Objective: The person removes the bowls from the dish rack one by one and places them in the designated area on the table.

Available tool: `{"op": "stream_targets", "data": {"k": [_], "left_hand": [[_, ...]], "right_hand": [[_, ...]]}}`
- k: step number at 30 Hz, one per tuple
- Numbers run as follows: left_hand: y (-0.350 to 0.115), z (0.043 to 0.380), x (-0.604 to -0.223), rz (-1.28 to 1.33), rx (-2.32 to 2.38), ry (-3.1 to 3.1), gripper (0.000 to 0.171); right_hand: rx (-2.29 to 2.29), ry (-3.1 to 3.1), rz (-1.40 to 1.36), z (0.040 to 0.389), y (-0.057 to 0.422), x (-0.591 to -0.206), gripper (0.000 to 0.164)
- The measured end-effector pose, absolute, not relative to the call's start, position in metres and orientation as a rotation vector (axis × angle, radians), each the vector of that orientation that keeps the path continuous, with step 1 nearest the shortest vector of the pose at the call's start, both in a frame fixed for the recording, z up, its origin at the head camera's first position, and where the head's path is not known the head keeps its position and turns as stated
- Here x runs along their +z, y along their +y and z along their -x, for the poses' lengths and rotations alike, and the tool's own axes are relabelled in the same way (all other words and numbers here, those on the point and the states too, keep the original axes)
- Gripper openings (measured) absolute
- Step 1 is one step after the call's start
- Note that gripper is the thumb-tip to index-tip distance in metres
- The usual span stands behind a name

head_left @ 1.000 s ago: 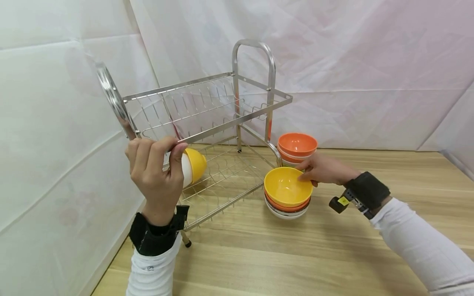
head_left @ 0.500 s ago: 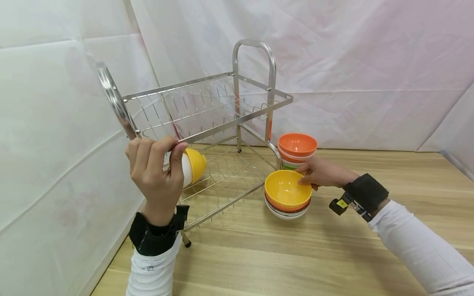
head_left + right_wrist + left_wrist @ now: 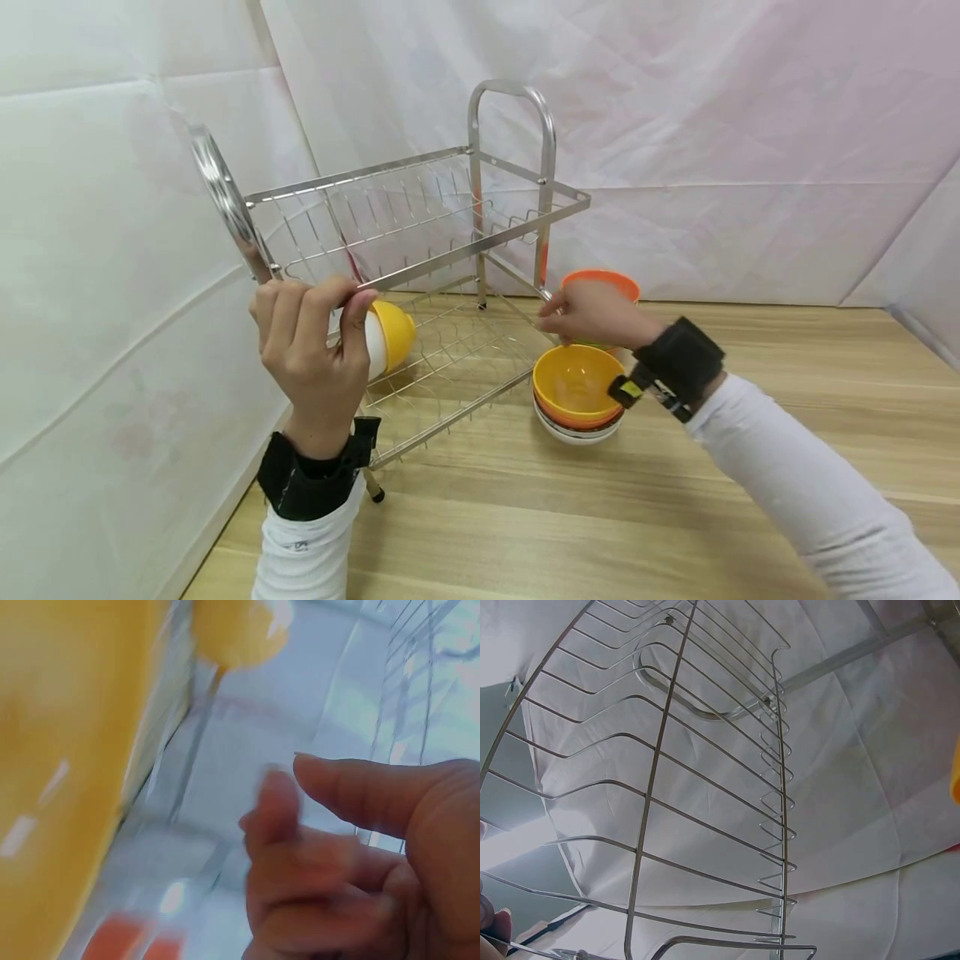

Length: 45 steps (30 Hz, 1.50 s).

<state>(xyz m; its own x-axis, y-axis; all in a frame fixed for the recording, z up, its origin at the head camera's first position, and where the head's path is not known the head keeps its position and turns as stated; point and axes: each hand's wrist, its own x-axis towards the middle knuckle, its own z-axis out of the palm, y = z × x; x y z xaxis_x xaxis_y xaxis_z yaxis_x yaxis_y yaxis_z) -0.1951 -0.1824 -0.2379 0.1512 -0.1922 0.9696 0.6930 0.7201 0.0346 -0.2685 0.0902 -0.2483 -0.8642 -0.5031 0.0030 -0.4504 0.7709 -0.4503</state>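
Note:
My left hand [image 3: 311, 358] pinches the front rail of the two-tier metal dish rack [image 3: 480, 243] between thumb and fingers. Wires of a shelf [image 3: 658, 735] fill the left wrist view. Past the yellow bowl [image 3: 572, 379], beside the rack's right end, my right hand [image 3: 600, 312] hovers with loosely bent fingers and nothing in them. In the right wrist view the thumb [image 3: 360, 787] stands apart from the blurred fingers, with the yellow bowl's wall large at left. That bowl tops a nested stack with orange, dark-rimmed and white bowls below.
Behind the right hand, a second stack topped by an orange bowl [image 3: 603, 277] is partly covered. On the rack's lower tier a yellow bowl [image 3: 396, 333] and a white bowl [image 3: 377, 346] sit on edge. White cloth walls [image 3: 712, 167] bound the wooden table [image 3: 525, 525].
My right hand has let go of the yellow bowl's rim and moved left and away from me toward the rack. The left hand keeps its grip on the rail.

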Motion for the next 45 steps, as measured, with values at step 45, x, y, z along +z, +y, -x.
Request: {"op": "stream_targets", "data": {"k": [45], "left_hand": [[-0.176, 0.197, -0.24, 0.501, -0.645, -1.292, 0.034]], "right_hand": [[-0.843, 2.864, 0.86, 0.304, -0.1, -0.311, 0.053]]}}
